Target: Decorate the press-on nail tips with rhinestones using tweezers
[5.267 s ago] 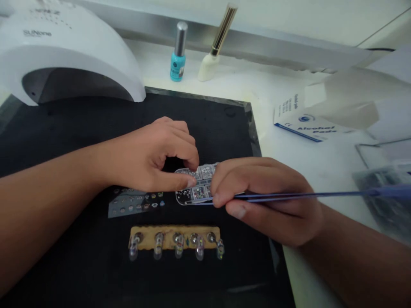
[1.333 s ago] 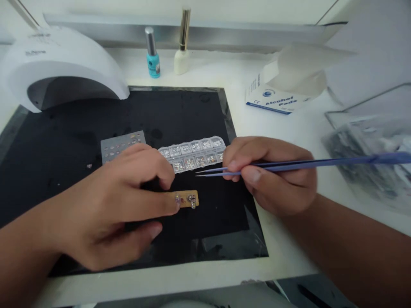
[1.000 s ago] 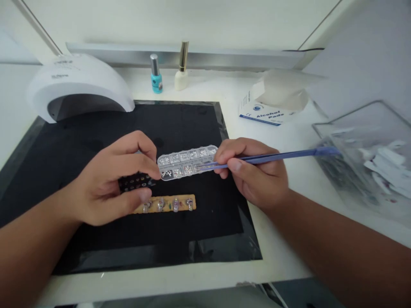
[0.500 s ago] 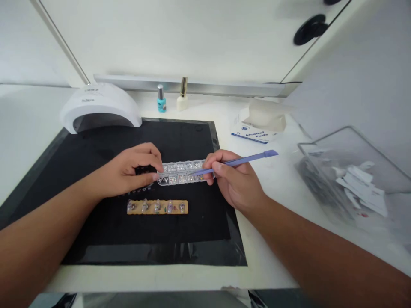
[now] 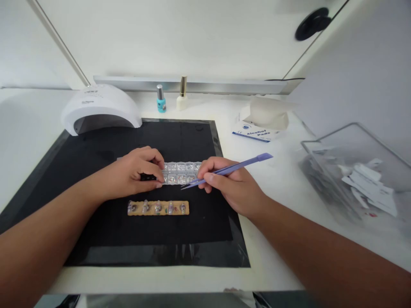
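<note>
A clear case with two rows of small compartments, filled with tiny shiny rhinestones, lies on the black mat. The thumb and fingers of my left hand grip its left end and cover the compartments there. Purple tweezers are pinched between the thumb and fingers of my right hand, which hides the case's right end. Their fine tips point left, just by the case's near edge; whether they hold a stone is too small to tell. Nearer me lies a tan strip bearing several decorated nail tips.
A white nail lamp stands at the back left. Behind the mat are a turquoise polish bottle and a cream one. An alcohol pads box and a clear bin of torn wrappers stand to the right.
The tweezer tips have moved from over the case's compartments toward me and left, to its near edge. My left fingers have shifted slightly right, covering more of the left end.
</note>
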Action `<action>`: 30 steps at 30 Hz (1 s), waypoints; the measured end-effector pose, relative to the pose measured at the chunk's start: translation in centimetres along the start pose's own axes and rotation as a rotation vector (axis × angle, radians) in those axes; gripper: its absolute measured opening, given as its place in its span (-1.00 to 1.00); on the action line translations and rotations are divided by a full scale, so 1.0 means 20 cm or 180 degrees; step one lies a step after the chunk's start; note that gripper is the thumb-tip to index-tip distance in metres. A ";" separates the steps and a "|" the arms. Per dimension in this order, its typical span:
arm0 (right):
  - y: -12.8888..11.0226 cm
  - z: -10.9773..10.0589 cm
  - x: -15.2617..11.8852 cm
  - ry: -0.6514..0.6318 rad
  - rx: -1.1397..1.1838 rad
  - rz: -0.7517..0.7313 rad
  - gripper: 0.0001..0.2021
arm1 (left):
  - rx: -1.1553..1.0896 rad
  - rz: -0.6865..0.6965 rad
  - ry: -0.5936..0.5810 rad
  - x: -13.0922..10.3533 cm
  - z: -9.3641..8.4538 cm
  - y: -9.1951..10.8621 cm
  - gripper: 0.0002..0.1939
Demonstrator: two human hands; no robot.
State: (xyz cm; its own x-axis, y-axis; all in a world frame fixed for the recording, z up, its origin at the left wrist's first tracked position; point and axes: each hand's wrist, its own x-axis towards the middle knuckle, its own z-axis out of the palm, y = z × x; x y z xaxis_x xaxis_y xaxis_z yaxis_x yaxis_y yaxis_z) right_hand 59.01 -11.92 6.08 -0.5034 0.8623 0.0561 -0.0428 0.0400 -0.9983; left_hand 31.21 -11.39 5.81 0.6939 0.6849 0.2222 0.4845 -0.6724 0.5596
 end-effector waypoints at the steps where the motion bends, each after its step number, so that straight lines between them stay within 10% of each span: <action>1: -0.01 0.00 0.00 -0.0018 -0.0037 0.0022 -0.89 | 0.0012 0.0023 0.0007 0.00 0.00 0.00 -0.83; 30: 0.01 0.02 0.01 -0.0006 -0.0133 0.0155 -0.85 | 0.0586 0.0429 -0.0190 -0.01 -0.02 0.03 -0.82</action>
State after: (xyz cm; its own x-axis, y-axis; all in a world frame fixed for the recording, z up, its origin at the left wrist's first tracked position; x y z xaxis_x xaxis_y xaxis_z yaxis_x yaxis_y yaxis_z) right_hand 58.54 -11.84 5.96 -0.5057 0.8627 0.0075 0.0179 0.0191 -0.9997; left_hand 31.09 -11.85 6.34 0.7865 0.5715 0.2344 0.4707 -0.8002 0.3717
